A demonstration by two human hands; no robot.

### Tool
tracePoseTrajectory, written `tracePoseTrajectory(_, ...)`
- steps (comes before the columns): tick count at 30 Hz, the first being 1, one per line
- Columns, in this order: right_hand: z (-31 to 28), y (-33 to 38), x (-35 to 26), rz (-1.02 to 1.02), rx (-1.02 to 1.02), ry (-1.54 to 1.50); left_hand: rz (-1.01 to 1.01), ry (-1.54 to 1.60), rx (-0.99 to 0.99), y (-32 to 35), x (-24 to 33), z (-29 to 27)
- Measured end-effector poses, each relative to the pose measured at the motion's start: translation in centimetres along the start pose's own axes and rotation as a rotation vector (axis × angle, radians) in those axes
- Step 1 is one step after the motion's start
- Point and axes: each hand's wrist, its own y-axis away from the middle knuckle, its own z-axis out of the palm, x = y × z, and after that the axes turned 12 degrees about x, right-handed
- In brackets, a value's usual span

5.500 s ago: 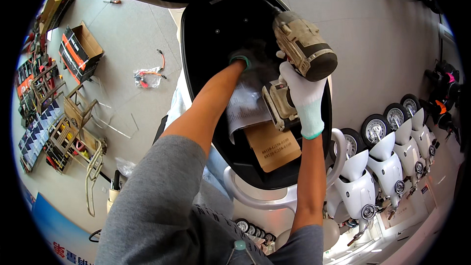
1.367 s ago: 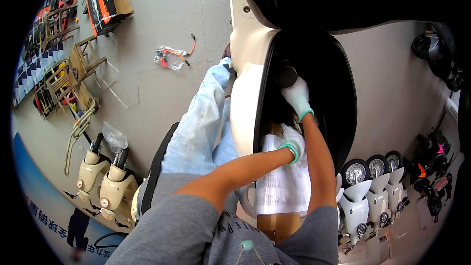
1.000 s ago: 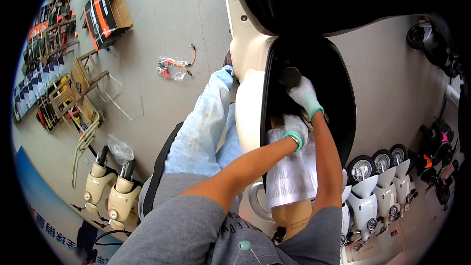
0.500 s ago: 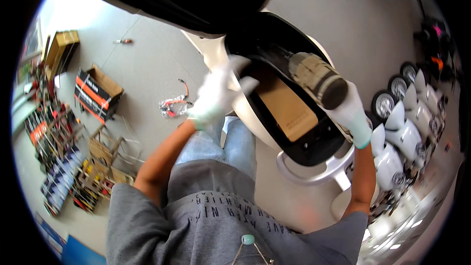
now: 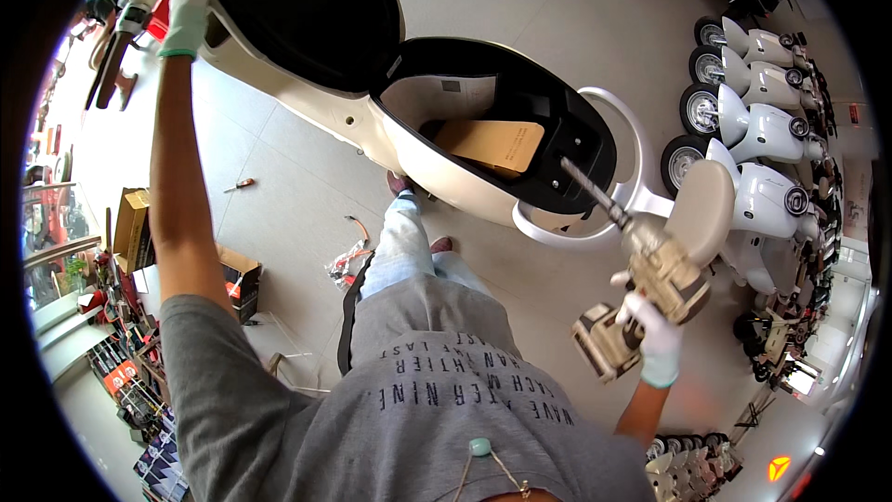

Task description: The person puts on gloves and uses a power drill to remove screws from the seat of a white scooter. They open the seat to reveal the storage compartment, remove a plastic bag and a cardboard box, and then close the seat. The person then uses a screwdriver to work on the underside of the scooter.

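In my gloved right hand [image 5: 658,339] is a tan cordless impact driver [image 5: 664,265], its long bit pointing up and left toward the scooter's storage bin. My gloved left hand [image 5: 190,9] grips the edge of the raised scooter seat [image 5: 307,14], whose black underside faces me. The cream scooter [image 5: 446,172] stands crosswise in front of me. Inside its black storage bin [image 5: 567,116] lies a brown cardboard piece [image 5: 502,144], with bolt heads beside it. A pale grab rail [image 5: 641,144] curves round the tail, next to a beige padded backrest [image 5: 699,214].
White scooters [image 5: 767,186] stand in a row on the right. A screwdriver [image 5: 240,184] and a bagged cable [image 5: 348,265] lie on the floor at left. Open cardboard boxes [image 5: 135,223] and racks of goods stand farther left. The scooter's handlebar [image 5: 116,51] is at upper left.
My right hand has brought the driver out of the bin, toward me. My left hand has moved up and left onto the seat edge. The view has shifted, showing more of the scooter.
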Motion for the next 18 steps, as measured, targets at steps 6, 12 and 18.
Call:
tracePoseTrajectory(6, -3.2, 8.5, 7.0, 0.096, 0.134, -0.084, 0.257, -0.582, 0.141, 17.2, 10.3, 8.9)
tracePoseTrajectory(12, -1.8, 11.1, 13.8, 0.218, 0.094, -0.125, 0.966, -0.156, -0.334, 32.3, 14.3, 16.6)
tracePoseTrajectory(18, 1.2, 12.0, 18.1, 0.038, -0.008, 0.169, 1.159, -0.101, -0.359, 43.6, 6.9, 22.9)
